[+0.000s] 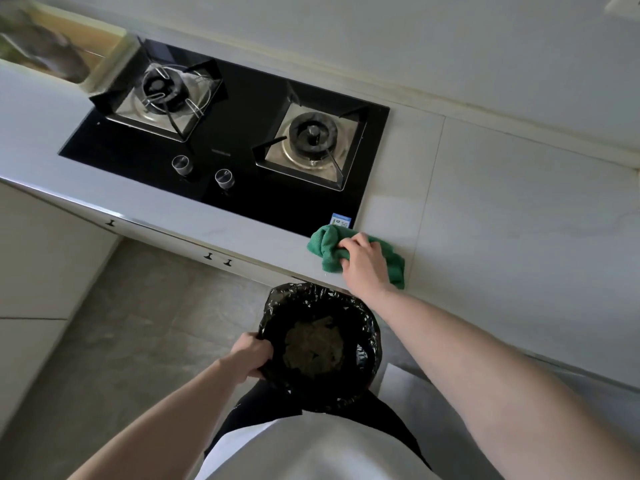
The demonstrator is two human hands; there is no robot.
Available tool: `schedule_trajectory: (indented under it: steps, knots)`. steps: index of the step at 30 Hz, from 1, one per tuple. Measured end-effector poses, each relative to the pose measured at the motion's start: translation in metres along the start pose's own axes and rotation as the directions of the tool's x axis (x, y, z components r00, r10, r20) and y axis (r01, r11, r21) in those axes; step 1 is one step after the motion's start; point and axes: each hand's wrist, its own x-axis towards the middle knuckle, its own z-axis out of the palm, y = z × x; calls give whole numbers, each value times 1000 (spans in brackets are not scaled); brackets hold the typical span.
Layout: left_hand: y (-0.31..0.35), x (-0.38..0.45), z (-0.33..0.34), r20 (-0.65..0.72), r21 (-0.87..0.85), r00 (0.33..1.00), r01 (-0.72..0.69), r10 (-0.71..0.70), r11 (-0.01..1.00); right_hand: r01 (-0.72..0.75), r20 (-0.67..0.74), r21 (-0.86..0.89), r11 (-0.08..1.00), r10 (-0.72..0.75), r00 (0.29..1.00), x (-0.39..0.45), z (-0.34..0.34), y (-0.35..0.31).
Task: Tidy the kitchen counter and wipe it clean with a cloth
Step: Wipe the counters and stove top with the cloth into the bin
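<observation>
Green cloth (329, 249) under right hand (363, 261)

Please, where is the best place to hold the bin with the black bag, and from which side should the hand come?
Probably grip the bin at its rim, from the person's left side, as the left hand does now. The rim is the only firm edge under the loose black liner, and the right side lies beneath the right hand with its green cloth.
</observation>
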Motion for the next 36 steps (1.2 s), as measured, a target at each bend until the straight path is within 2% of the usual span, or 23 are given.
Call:
schedule_trajectory:
  steps: [3,7,10,12,16,18,20,24,27,31,36]
  knots:
    - [4,9,-16,5,23,1000,-6,6,1000,24,29,-79,997,-22,999,-21,20,-16]
    - [9,13,-32,22,68,1000,-16,15,998,52,97,-61,997,-46,994,-42,42,-31]
    - [14,12,-44,20,120,999,-44,42,992,120,318,-17,993,-108,942,-66,56,-32]
    - [17,13,-50,22,146,998,-61,58,987,117,386,36,992,-122,914,-94,65,-28]
    - [21,16,-57,28,207,997,-81,77,975,-20,158,193,981,-11,987,-123,58,-19]
    - [22,14,-55,29,212,996,-94,89,973,-80,20,277,958,78,997,-118,36,-14]
    - [20,12,-54,24,212,995,-103,100,972,-123,-108,329,936,167,980,-108,10,-7]
    - [20,13,-43,27,206,993,-119,116,971,-133,-329,344,930,252,910,-83,-39,30]
    - [19,13,-32,13,175,994,-109,109,978,-195,-391,335,922,324,862,-66,-69,68]
    - [14,13,-10,-4,141,996,-91,92,986,-288,-447,229,930,363,818,-57,-104,135]
    - [9,8,19,-44,100,996,-78,83,992,-451,-445,89,888,440,780,-61,-126,211]
